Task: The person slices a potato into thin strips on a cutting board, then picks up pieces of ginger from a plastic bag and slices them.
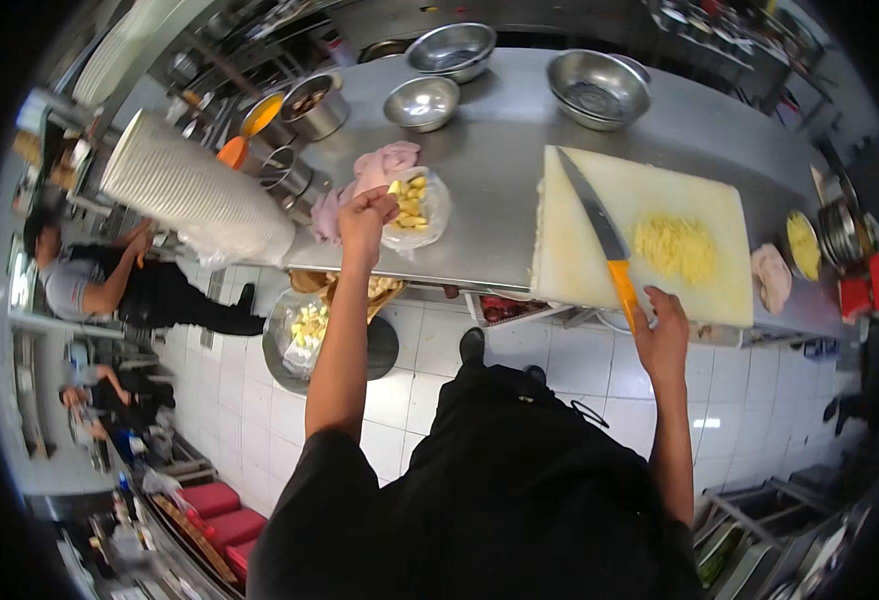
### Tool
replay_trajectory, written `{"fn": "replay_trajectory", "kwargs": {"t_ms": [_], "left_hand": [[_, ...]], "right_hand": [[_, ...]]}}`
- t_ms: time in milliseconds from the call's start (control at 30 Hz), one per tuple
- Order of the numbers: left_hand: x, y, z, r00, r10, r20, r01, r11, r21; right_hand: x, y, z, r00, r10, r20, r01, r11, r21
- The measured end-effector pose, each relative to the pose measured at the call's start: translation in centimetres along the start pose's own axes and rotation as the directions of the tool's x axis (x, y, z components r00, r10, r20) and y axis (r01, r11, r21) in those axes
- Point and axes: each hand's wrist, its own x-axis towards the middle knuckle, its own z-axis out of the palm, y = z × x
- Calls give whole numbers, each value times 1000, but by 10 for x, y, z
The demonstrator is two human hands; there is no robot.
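My left hand (367,222) is closed, fingertips pinched at a pale yellow peeled piece (395,188), over a clear plastic bag (431,212) of similar pieces (412,208). A pink cloth (384,165) lies behind the bag. My right hand (664,322) is at the near edge of the white cutting board (579,270), its fingers apart beside the knife's orange handle (620,285). The thumb seems to touch the handle's end. The knife (591,204) lies flat on the board, blade pointing away and left. To its right is a pile of thin yellow shreds (675,247).
Metal bowls (597,92) stand at the counter's back. A tall stack of white containers (194,190) leans at the left end. Below, a bin (379,350) and a tub of scraps (304,335) stand on the floor. A person (109,270) stands at left.
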Motion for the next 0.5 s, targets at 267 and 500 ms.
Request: {"fn": "replay_trajectory", "kwargs": {"t_ms": [267,500], "left_hand": [[-106,-21,157,761,319,565,-565,754,335],[-114,-57,210,612,333,717,-697,655,290]], "right_hand": [[17,-8,16,997,14,73,-13,1000,-22],[21,-5,29,994,42,98,-43,999,9]]}}
